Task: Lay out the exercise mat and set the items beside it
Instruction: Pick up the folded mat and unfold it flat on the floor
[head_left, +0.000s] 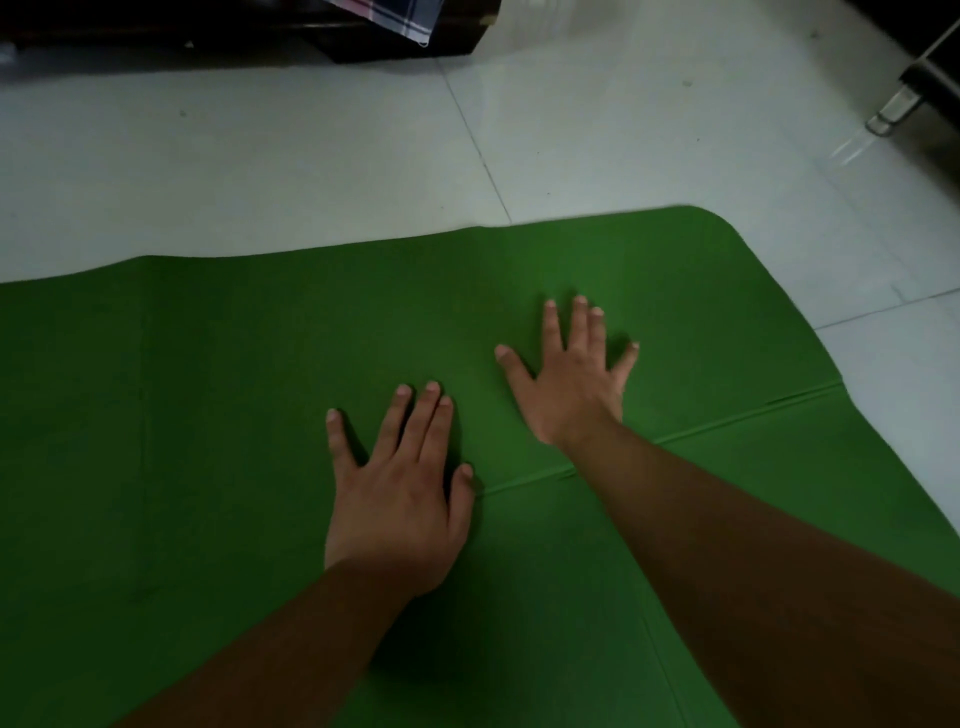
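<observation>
Mat (208, 415) is pretty much down already, green and spread over the pale tile floor (260, 156), with your left hand (400, 493) and right hand (576, 384) flat and open on it, fingers spread, pressing near a fold crease (727, 421). No items in view yet, so that part's left. Room's dim, dark furniture (405, 41) along the far edge.
</observation>
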